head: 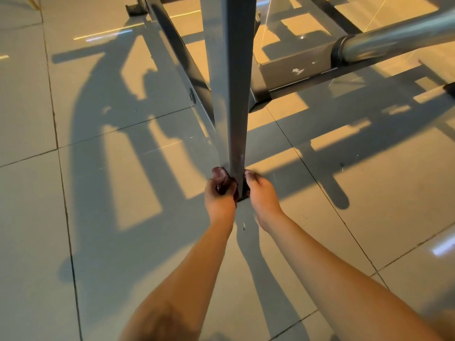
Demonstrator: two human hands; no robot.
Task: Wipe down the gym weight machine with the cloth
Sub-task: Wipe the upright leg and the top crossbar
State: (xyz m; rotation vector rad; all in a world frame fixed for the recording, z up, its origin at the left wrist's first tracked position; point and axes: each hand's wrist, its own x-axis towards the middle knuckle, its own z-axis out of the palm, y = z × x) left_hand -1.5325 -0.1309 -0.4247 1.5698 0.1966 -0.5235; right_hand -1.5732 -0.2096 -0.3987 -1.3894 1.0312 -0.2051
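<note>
Both hands grip the post (235, 134) base: left hand (219, 196) clutching cloth (219, 175) (reddish), right hand (261, 193) bare.

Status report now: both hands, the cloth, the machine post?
Left hand shut on dark cloth, low on grey post. Right hand grips post's other side. Nothing in the way.

Readable text: none anywhere in the frame.
Upright post (232, 82), centre: bare grey paint, no label or number.
Base beam (295, 70), upper right: pale chipped spots only, not letters.
Floor tiles (98, 193): plain, only light streaks and shadows.
</note>
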